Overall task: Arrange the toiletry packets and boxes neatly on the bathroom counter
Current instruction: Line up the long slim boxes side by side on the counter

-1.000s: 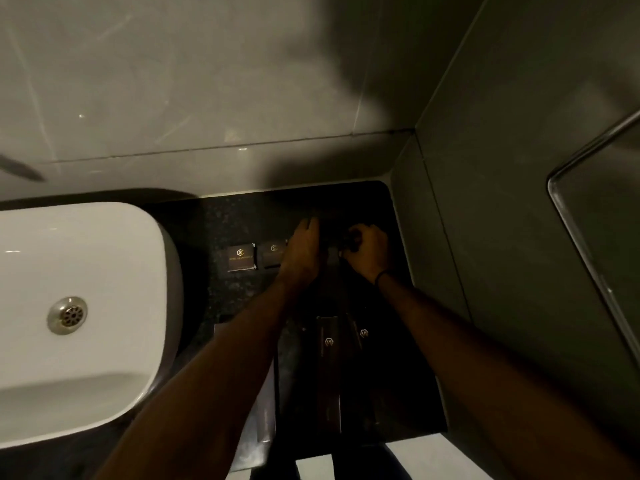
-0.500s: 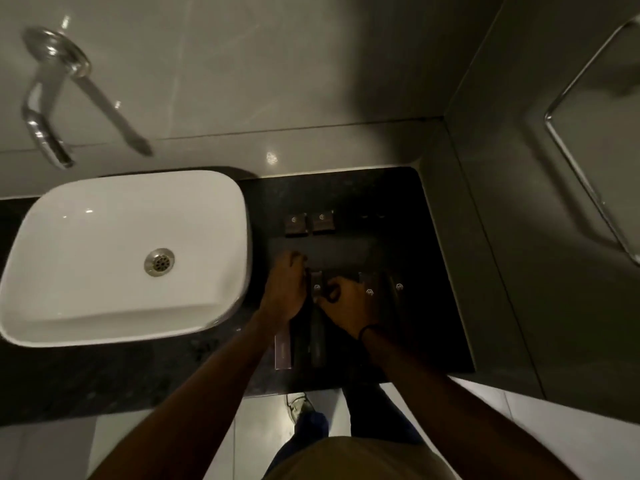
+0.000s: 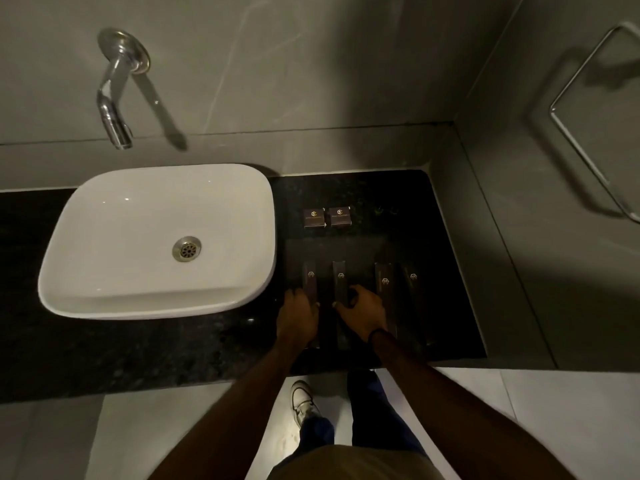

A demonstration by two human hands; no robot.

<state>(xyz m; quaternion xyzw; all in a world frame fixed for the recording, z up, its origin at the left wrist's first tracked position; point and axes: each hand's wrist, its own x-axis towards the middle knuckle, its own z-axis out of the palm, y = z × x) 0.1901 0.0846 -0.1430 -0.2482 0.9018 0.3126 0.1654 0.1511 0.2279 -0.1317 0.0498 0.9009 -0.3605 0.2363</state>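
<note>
Two small dark boxes point(image 3: 314, 218) point(image 3: 340, 216) with gold logos sit side by side at the back of the black counter point(image 3: 440, 258). In front of them several long dark packets lie in a row, lengthwise toward me. My left hand point(image 3: 298, 311) grips the leftmost packet point(image 3: 309, 278) at its middle. My right hand point(image 3: 363, 311) grips the second packet point(image 3: 339, 278), fingers curled over it. Two more long packets point(image 3: 385, 289) point(image 3: 412, 289) lie to the right, untouched.
A white basin point(image 3: 104, 237) stands on the counter to the left, with a chrome wall tap point(image 3: 114, 98) above it. A wall closes the counter on the right, carrying a metal rail point(image 3: 585, 133). My shoe point(image 3: 301, 400) and the tiled floor show below the counter edge.
Both hands came back from the rear of the counter to the row of long packets. The left hand slid its packet leftward, opening a gap from the second one. The camera has pulled back.
</note>
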